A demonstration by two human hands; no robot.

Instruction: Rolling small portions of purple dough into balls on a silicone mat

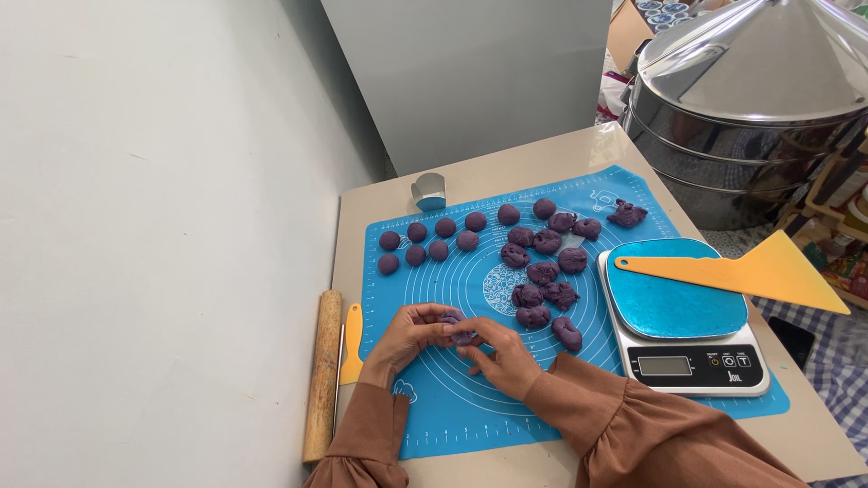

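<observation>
My left hand (pixel 409 333) and my right hand (pixel 500 355) meet over the blue silicone baking mat (pixel 470 407), both pinching one purple dough piece (pixel 455 324) between the fingertips. Several smooth purple dough balls (pixel 428 240) lie in two rows at the mat's far left. Several rougher purple dough lumps (pixel 543 271) are scattered across the mat's middle, just beyond my right hand. Both arms wear brown sleeves.
A digital kitchen scale (pixel 687 361) with a blue top stands at the right, with a yellow plastic scraper (pixel 741 273) lying across it. A wooden rolling pin (pixel 323 372) and a small yellow scraper (pixel 352 343) lie left of the mat. A metal cutter (pixel 430 192) sits at the back, a large steel steamer (pixel 750 99) at the far right.
</observation>
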